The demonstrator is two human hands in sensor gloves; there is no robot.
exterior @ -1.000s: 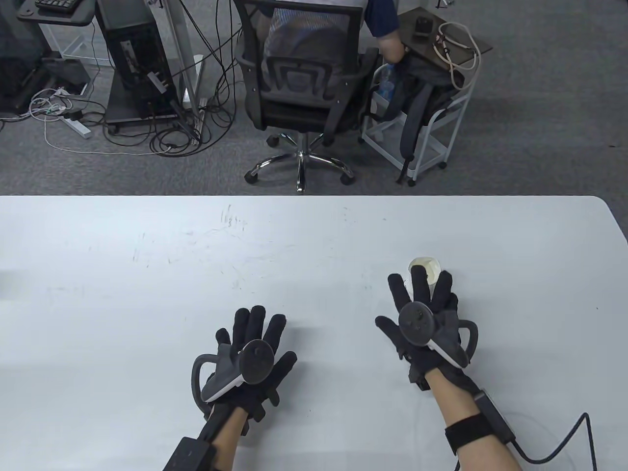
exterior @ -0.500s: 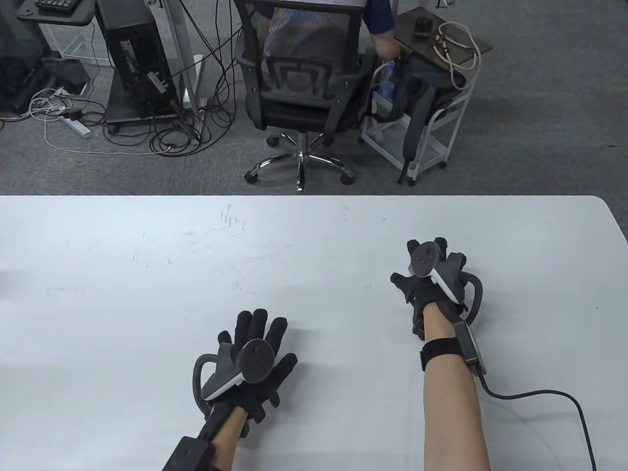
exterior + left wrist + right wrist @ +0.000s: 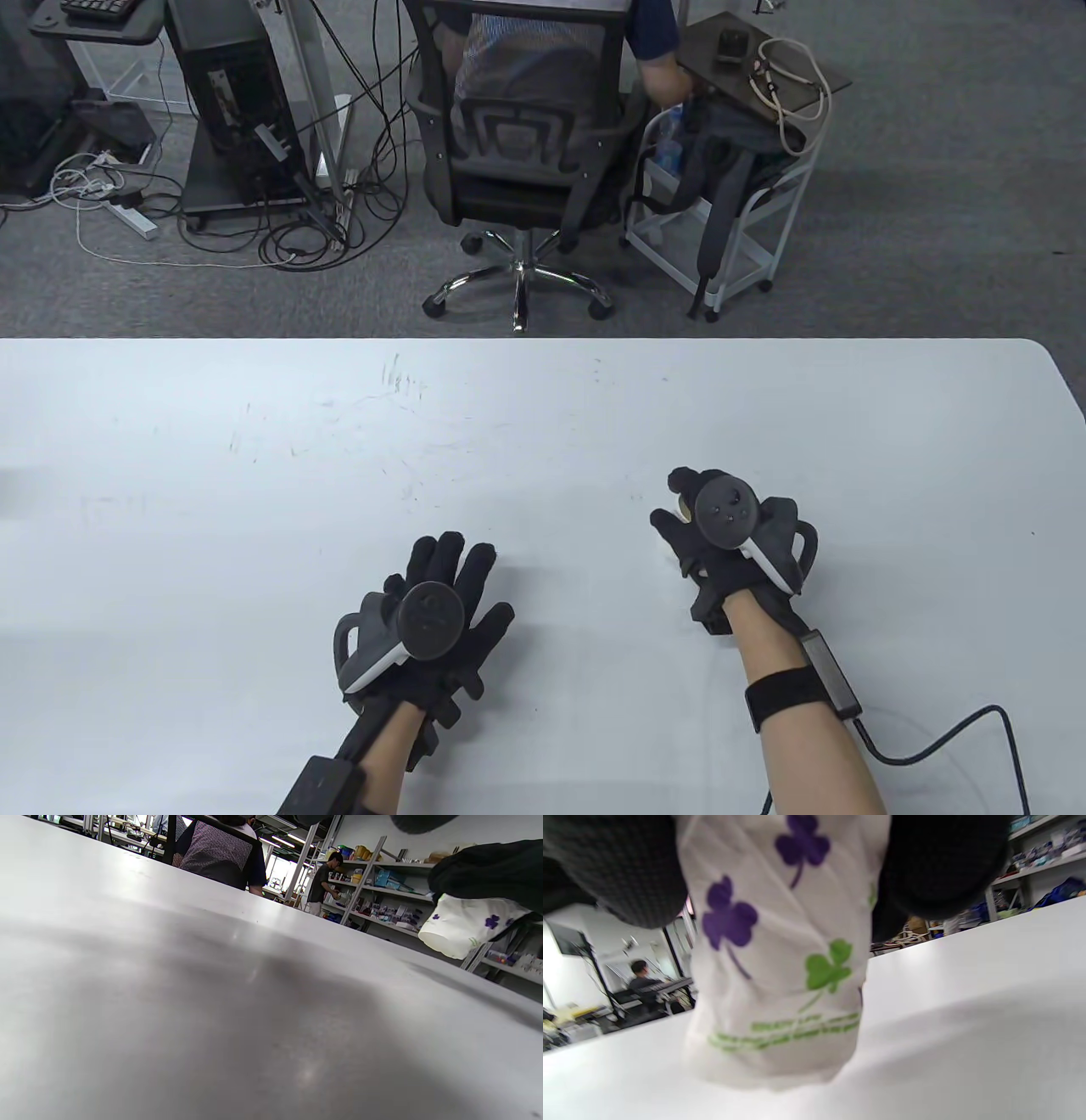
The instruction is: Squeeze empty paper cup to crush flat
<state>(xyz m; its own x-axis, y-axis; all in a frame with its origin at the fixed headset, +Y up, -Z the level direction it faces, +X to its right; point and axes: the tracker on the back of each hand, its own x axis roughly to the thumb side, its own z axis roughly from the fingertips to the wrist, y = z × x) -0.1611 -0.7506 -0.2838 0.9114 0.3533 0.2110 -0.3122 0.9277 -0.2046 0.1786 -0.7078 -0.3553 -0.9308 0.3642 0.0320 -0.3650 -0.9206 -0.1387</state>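
A: Item one, far left: the left hand [image 3: 441, 611]?

B: Lies flat on the white desk [image 3: 212, 526], fingers spread, palm down. Grip wide and holding nothing. Well apart from the cup.

A: Item two, moving right: the right hand [image 3: 730, 535]?

B: Curled over, tracker on its back facing up. Grip wrapped around the paper cup [image 3: 780, 955]; in the right wrist view gloved fingers [image 3: 623, 870] press the wall on one side and more glove presses the other.

A: Item three: the cup itself?

B: White paper, purple and green clover print. Held in the right hand above the desk, lifted clear of the surface as the left wrist view shows [image 3: 466, 925]. From the table view only a sliver [image 3: 681, 503] shows past the fingers. The wall looks creased and pinched in, not yet flat.

A: Step in hand?

B: Judged as the squeeze, early to midway: cup gripped and dented, body still holding volume.

A: Next move calls for?

B: Likely a firmer closing of the fingers against the palm, collapsing opposite walls together; the stiffer rim and base may resist and need a press against the desk.
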